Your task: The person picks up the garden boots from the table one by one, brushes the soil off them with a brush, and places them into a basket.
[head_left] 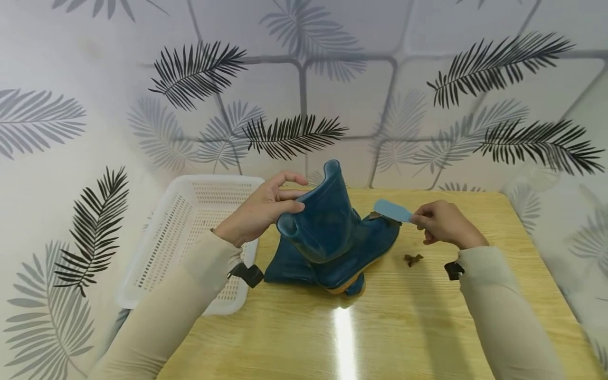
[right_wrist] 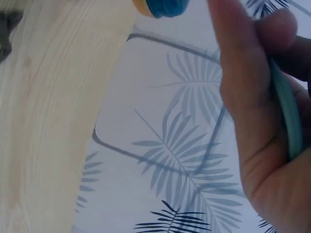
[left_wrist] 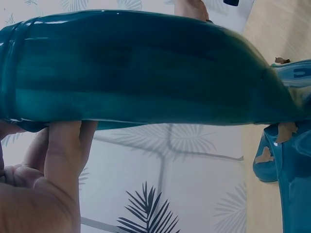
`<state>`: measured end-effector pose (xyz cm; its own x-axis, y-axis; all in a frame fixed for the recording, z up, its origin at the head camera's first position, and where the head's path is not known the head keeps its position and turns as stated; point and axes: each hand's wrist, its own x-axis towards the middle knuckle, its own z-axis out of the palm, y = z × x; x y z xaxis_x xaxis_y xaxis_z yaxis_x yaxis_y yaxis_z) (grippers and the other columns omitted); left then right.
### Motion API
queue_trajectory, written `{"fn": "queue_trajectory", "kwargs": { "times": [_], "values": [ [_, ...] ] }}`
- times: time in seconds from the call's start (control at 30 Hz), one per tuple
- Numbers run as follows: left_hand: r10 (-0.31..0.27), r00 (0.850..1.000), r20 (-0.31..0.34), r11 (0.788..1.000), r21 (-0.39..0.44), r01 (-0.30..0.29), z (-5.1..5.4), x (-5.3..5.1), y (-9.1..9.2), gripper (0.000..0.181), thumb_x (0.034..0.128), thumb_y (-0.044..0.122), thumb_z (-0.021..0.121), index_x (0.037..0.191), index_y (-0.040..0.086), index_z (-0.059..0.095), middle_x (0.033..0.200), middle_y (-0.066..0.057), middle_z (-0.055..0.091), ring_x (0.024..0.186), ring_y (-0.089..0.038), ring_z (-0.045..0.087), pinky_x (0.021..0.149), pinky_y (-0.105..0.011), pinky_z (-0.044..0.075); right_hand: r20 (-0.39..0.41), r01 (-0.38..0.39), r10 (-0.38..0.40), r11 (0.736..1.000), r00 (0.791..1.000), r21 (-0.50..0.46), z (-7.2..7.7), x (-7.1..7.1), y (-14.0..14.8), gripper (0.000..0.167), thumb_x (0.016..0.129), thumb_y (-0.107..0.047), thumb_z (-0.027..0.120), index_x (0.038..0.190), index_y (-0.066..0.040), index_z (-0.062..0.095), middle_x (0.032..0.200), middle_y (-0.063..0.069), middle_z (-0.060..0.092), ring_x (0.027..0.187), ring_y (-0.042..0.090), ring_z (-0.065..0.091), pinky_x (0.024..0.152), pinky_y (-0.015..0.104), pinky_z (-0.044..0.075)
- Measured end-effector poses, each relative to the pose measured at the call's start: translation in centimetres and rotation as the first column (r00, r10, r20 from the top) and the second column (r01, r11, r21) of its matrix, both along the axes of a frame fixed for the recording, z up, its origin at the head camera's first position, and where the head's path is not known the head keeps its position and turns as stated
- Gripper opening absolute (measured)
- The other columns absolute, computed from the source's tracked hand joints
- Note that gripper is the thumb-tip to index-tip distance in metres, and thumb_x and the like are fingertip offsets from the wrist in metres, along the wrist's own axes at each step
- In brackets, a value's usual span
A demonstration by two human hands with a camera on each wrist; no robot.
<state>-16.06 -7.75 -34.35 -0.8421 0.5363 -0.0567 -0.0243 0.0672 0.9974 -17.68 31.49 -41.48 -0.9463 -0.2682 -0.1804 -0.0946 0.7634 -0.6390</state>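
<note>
Pale wall covering (head_left: 332,95) with grey and black leaf patterns is rising behind a light wood-grain table (head_left: 389,327), and one long reflection (head_left: 345,343) is shining on the near part of the tabletop. At the left, a white perforated basket (head_left: 185,180) is standing beside two dark blue boots. One of these, the upper boot (head_left: 325,227), is leaning with its opening toward the left hand (head_left: 263,208) and its toe toward the right. Under it the lower boot (head_left: 287,264) is lying on the table, partly hidden.

The left hand is holding the upper boot at its top edge, between the thumb and the fingers, which are only partly bent. The right hand (head_left: 442,224) is pinching the narrow end of a flat light-blue tool (head_left: 391,210), its fingers being curled closely around it. The wide end of this tool is resting at the toe of the upper boot, where some brown matter (head_left: 376,215) is showing. Small brown pieces (head_left: 413,259) are lying on the table, near the toe. Both arms are wearing pale sleeves (head_left: 499,301), with dark devices (head_left: 454,271) at the wrists.
</note>
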Motion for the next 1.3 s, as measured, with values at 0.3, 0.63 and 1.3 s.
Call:
{"fn": "queue_trajectory", "kwargs": {
  "times": [0.3, 0.63, 1.3],
  "values": [
    [0.032, 0.997, -0.065, 0.998, -0.049, -0.035, 1.1, -0.6, -0.3, 0.036, 0.1, 0.0, 0.054, 0.134, 0.007, 0.044, 0.146, -0.021, 0.049, 0.132, -0.032, 0.051, 0.112, -0.052, 0.032, 0.071, 0.011, -0.001, 0.989, 0.997, -0.15, -0.5, 0.3, 0.1, 0.036, 0.106, -0.025, 0.053, 0.117, 0.008, 0.064, 0.088, 0.012, 0.061, 0.066, 0.022, 0.064, 0.066, 0.034, 0.059],
    [-0.065, 0.963, -0.262, 0.984, -0.176, 0.019, 5.5, -2.9, 0.6, 0.027, 0.0973, -0.006, 0.056, 0.119, 0.008, 0.047, 0.129, -0.016, 0.065, 0.113, -0.022, 0.065, 0.078, -0.031, 0.045, 0.067, 0.032, -0.023, 0.99, 0.998, -0.138, -0.6, 1.1, 1.0, 0.042, 0.105, -0.03, 0.053, 0.12, 0.008, 0.063, 0.091, 0.013, 0.062, 0.066, 0.022, 0.064, 0.068, 0.035, 0.06],
    [-0.294, 0.883, -0.365, 0.947, -0.234, 0.218, 2.7, -3.6, -2.4, 0.024, 0.0977, -0.009, 0.054, 0.118, 0.001, 0.047, 0.121, -0.016, 0.069, 0.108, -0.024, 0.068, 0.07, -0.03, 0.042, 0.103, 0.011, 0.002, 0.992, 0.995, -0.127, -2.0, 0.9, -1.3, 0.038, 0.106, -0.028, 0.051, 0.115, 0.006, 0.066, 0.082, 0.008, 0.062, 0.063, 0.023, 0.064, 0.065, 0.036, 0.056]
  ]
}}
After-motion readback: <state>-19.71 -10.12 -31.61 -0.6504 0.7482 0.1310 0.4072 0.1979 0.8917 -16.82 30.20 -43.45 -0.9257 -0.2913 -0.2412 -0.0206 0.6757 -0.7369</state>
